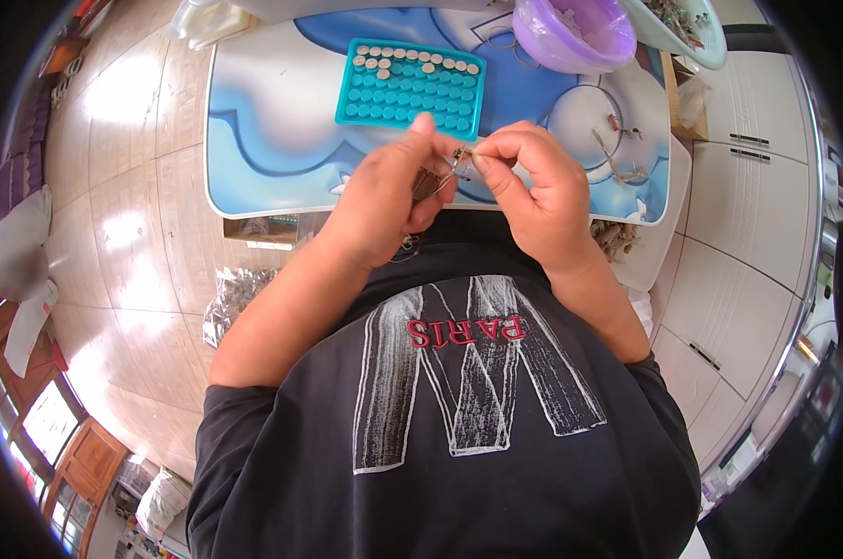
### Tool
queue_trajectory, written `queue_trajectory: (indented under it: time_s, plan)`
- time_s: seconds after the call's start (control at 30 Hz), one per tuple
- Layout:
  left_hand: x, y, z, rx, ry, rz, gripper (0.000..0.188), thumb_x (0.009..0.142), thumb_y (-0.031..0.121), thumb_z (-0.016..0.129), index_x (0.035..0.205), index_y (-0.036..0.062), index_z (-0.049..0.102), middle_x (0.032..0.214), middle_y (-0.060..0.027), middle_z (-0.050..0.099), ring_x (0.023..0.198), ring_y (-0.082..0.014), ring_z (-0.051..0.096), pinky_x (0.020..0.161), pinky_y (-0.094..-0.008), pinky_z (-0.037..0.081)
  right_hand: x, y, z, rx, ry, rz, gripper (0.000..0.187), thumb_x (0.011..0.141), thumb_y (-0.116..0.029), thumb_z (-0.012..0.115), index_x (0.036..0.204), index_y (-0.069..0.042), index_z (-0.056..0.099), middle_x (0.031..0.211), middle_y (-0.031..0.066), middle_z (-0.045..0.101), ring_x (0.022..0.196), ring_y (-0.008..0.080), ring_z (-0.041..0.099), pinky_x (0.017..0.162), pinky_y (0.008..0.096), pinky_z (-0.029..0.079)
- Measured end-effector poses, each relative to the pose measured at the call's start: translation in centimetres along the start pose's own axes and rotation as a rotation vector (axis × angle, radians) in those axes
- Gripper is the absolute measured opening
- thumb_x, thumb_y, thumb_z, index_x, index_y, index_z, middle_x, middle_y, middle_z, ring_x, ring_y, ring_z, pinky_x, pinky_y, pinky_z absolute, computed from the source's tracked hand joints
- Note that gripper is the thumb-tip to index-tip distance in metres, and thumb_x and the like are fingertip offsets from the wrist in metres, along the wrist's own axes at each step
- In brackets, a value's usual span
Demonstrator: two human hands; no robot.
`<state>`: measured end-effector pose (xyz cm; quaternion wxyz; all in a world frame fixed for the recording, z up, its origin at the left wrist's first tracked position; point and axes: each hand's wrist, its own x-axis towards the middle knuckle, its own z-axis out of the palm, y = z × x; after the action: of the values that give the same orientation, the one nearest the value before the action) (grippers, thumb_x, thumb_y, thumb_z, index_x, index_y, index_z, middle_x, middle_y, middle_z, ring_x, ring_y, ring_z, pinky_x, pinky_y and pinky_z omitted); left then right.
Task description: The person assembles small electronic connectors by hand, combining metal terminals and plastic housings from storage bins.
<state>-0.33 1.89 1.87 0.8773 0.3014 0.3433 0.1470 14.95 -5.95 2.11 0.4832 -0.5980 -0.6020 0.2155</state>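
Both of my hands are close together over the near edge of the table. My left hand (384,191) is closed around a small brown piece (426,184) with thin wires coming off it; the fingers hide much of it, and I cannot make out its kind. Thumb and forefinger of my right hand (544,186) pinch the end of a thin wire (465,154) beside the left fingertips. Just beyond the hands lies a turquoise tray (342,110) with rows of round hollows. Several pale round discs (428,68) sit in its far rows.
A purple bowl (533,42) with a clear plastic liner stands at the far right, beside a pale green basin (715,42) of small scraps. Loose wire pieces (619,163) lie on the blue-and-white table (272,74) at right. Crumpled silver material (235,303) is below the table's left side.
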Motion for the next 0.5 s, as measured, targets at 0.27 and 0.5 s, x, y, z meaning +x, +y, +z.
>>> queue_trajectory:
  time_s: [0.27, 0.5]
  plan:
    - [0.5, -0.4, -0.6, -0.344, 0.056, 0.021, 0.031, 0.097, 0.025, 0.043, 0.114, 0.0006, 0.051, 0.091, -0.0055, 0.059, 0.074, -0.0119, 0.054, 0.065, -0.0238, 0.044, 0.6, 0.6, -0.1, -0.028, 0.037, -0.137, 0.009, 0.075, 0.003, 0.065, 0.082, -0.001, 0.06, 0.079, 0.0075, 0.058, 0.07, 0.0204, 0.057, 0.062, 0.0289, 0.045]
    - [0.7, -1.7, -1.2, -0.423, -0.151, 0.026, 0.035, 0.097, 0.027, 0.044, 0.12, 0.0017, 0.05, 0.101, -0.005, 0.061, 0.09, -0.0141, 0.058, 0.082, -0.0306, 0.048, 1.1, 0.4, 1.4, 0.06, 0.106, -0.097, 0.009, 0.074, 0.004, 0.065, 0.079, -0.003, 0.06, 0.081, 0.007, 0.058, 0.072, 0.0208, 0.058, 0.061, 0.0288, 0.044]
